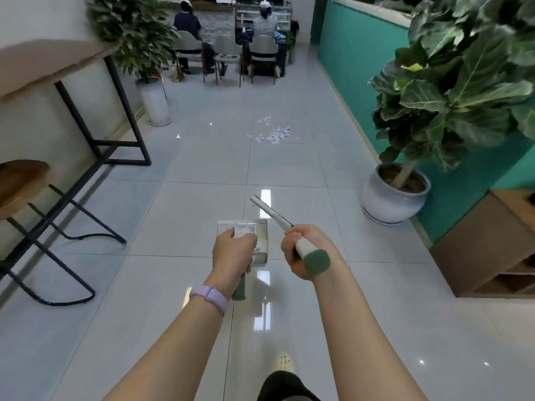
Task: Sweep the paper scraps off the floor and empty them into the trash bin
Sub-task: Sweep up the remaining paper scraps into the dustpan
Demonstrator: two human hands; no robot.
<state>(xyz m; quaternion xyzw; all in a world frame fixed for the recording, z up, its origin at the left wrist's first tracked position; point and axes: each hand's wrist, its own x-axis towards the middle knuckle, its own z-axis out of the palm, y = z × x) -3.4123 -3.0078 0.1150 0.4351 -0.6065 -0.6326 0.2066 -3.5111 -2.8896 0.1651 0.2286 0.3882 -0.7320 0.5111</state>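
Note:
White paper scraps (275, 131) lie scattered on the grey tiled floor well ahead of me, near the green wall. My left hand (233, 251) grips the handle of a pale dustpan (262, 237) that hangs below it, its green handle end sticking out behind my wrist. My right hand (301, 250) grips a broom handle (307, 251) with a green end cap; its shaft points forward and down to the broom head (260, 202) just above the floor. No trash bin is visible.
A large potted plant in a white pot (393, 195) stands at the right by the green wall, with a wooden cabinet (486, 244) behind it. At the left are a stool (20, 183), a black-framed table (55, 62) and another potted plant (155, 102). Two people sit on chairs (262, 53) at the far end.

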